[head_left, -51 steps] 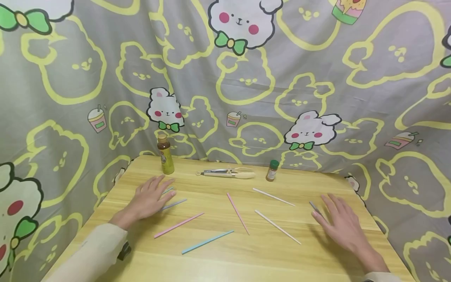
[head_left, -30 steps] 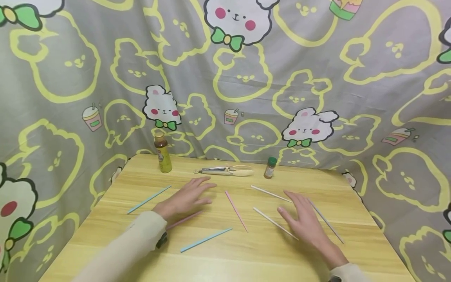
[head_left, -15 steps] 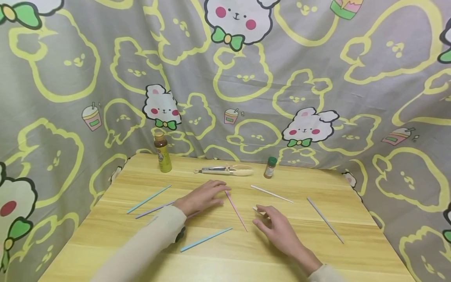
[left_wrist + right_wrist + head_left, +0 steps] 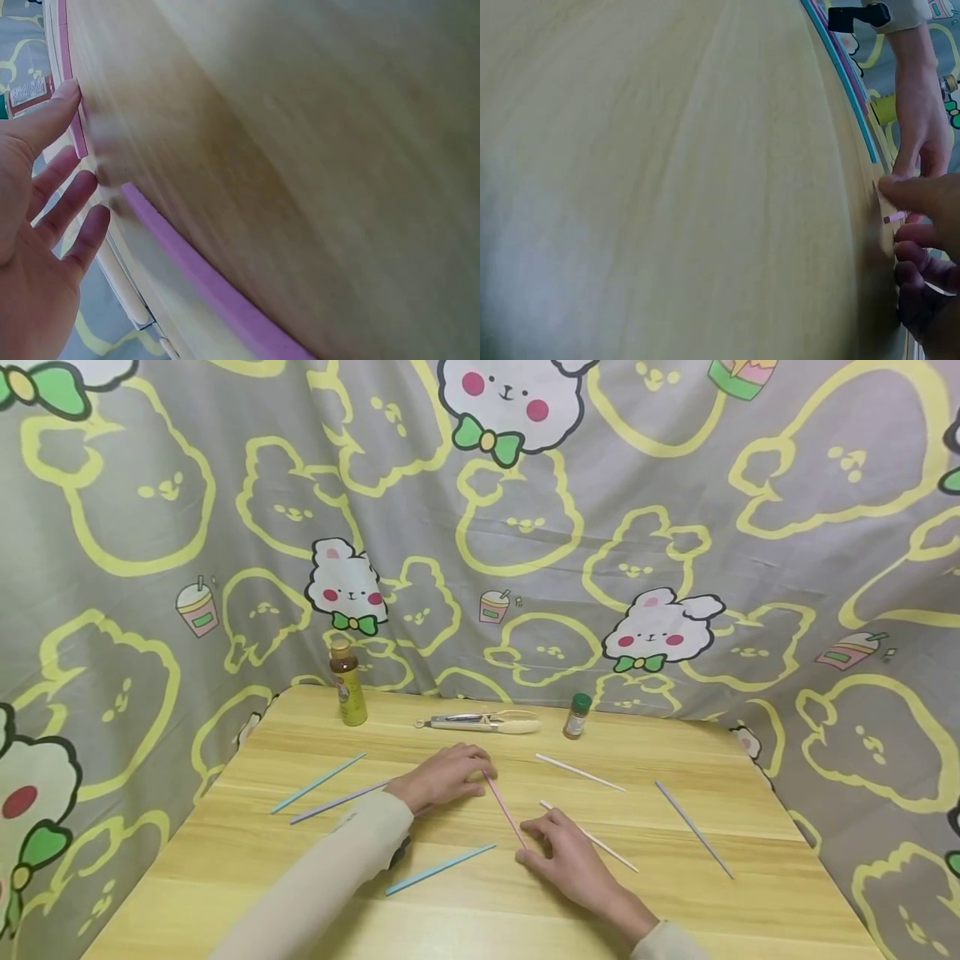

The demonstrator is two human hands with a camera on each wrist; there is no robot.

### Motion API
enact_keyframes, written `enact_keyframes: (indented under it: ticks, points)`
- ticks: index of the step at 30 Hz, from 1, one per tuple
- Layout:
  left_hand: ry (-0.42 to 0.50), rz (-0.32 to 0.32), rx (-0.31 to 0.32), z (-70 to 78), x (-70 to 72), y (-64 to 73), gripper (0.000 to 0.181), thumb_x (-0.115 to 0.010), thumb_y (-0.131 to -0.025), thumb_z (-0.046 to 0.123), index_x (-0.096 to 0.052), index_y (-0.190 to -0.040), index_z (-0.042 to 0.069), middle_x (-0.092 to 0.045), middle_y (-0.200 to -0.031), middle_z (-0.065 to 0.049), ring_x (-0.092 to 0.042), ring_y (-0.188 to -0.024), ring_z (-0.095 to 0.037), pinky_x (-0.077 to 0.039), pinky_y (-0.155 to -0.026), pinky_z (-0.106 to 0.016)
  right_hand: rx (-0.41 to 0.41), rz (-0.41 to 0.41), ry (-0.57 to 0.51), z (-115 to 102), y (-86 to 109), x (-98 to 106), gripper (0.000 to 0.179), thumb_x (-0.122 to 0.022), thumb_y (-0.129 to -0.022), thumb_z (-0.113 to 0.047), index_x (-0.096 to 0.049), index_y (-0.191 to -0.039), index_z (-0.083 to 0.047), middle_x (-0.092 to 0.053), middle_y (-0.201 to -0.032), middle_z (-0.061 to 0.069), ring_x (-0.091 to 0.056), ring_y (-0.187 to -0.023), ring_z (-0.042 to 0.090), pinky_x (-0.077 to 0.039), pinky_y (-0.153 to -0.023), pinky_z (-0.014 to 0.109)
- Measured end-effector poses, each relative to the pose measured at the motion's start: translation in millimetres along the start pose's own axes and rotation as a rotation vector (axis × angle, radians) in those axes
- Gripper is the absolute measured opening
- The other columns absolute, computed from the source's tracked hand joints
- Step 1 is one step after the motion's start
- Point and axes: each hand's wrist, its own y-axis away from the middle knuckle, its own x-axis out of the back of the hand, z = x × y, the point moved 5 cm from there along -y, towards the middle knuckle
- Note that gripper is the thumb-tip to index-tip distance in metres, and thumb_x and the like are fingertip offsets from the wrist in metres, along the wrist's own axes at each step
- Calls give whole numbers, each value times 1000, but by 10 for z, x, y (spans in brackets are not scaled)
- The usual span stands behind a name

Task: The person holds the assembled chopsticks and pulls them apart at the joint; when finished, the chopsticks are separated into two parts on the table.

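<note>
A pink chopstick lies slanted across the middle of the wooden table. At its far end my left hand rests with bent fingers; in the left wrist view the thumb overlaps the chopstick and the index finger is hidden. My right hand is at the near end, thumb and index finger on either side of the tip, with a gap visible between them. Another pink chopstick shows below the left hand in the left wrist view. A white chopstick runs partly behind the right hand.
Blue chopsticks and a purple one lie leftward; a second white and another purple one lie rightward. A yellow bottle, tongs and a green-capped jar line the back, before a patterned curtain.
Both hands have moved inward from the table's sides to the middle pink chopstick. The left reached its far end first; the right passed over the white chopsticks to its near end.
</note>
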Motion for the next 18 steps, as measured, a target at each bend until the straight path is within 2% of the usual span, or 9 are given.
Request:
enact_keyframes:
  ticks: [6, 10, 13, 17, 18]
  points:
    - [-14, 20, -6, -4, -2, -4, 21, -73, -106, 28, -75, -125, 19, -69, -135, -1, -59, -127, -22, -50, -115, -46, 29, 5, -26, -21, -2, 1, 29, -82, -99, -20, -77, -124, -6, -61, -104, -4, -49, -84, 6, -46, -69, 18]
    - [-9, 28, -4, -20, -2, 6, 13, -74, -105, 29, -75, -113, 19, -70, -120, 3, -60, -115, -17, -54, -105, -41, 36, 2, -29, -17, -7, 2, 22, -79, -101, -15, -78, -122, -9, -63, -106, -4, -54, -88, 4, -50, -74, 18]
    - [-20, 25, -9, -34, -7, 19, 10, -74, -104, 30, -74, -108, 21, -70, -113, 6, -60, -110, -14, -53, -111, -41, 38, -1, -19, -9, -13, 7, 19, -77, -101, -12, -78, -120, -10, -65, -107, -5, -58, -90, 3, -53, -77, 19]
    - [-57, 36, -52, -37, -3, 57, 8, -75, -103, 32, -73, -103, 24, -69, -104, 9, -57, -102, -12, -51, -114, -42, 41, -2, -1, -3, -32, 11, 18, -76, -100, -7, -78, -118, -10, -67, -106, -5, -62, -92, 5, -55, -80, 21]
    - [-61, 44, -65, -35, -2, 68, 8, -75, -103, 32, -73, -102, 24, -68, -102, 9, -56, -100, -12, -52, -110, -42, 38, 1, 2, 3, -37, 15, 18, -76, -100, -6, -78, -117, -10, -67, -106, -5, -63, -92, 5, -56, -80, 21]
